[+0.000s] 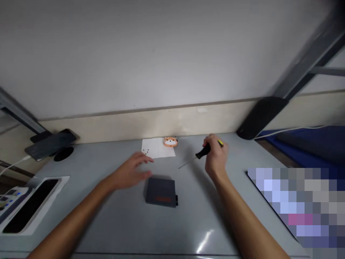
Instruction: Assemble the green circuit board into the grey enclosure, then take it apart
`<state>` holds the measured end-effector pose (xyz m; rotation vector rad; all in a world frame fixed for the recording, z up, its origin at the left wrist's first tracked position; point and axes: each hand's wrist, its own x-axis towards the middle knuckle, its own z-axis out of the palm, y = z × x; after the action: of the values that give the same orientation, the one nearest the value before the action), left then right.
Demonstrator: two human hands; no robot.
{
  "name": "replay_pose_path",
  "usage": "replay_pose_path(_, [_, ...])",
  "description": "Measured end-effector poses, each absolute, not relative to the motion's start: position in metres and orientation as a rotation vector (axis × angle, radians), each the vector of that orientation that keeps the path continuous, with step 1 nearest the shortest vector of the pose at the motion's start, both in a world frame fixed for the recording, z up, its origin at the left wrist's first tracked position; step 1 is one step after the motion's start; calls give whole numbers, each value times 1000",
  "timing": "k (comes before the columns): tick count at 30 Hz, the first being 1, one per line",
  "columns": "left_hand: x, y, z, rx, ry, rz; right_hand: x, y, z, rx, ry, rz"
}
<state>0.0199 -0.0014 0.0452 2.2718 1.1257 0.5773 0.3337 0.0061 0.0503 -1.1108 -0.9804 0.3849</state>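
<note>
A screwdriver [203, 151] with a black handle and thin metal shaft is gripped in my right hand [216, 154], above the grey table. Its tip points left and down, apart from anything. My left hand [133, 171] is open, fingers spread toward the right, with nothing in it. Just right of and below those fingers lies a flat dark grey square box [161, 191] with reddish marking near its front edge. A small black part [176, 200] sticks out at its right side. Behind, several tiny dark pieces, perhaps screws [146, 151], rest on white paper [157, 151].
An orange animal-face object [170, 141] sits on the paper by the wall. At left are a phone on a stand [51, 144], a black-screened device [32, 205] and a power strip [12, 201]. A black cylinder [261, 117] leans back right; a pixelated area [299, 205] covers the right.
</note>
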Motion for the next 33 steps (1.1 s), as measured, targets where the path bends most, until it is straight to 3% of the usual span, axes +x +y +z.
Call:
replay_pose_path(3, [25, -41, 41, 2303, 895, 420, 340, -4, 57, -1027, -1134, 472])
replay_pose_path(10, [33, -55, 19, 2398, 923, 446, 307, -28, 62, -1152, -1682, 623])
replay_pose_path(19, [54, -52, 24, 2448, 1016, 473, 315, -23, 65, -1312, -1540, 376])
replay_pose_path(33, [41, -46, 13, 2371, 1091, 538, 278, -32, 37, -1297, -1355, 400])
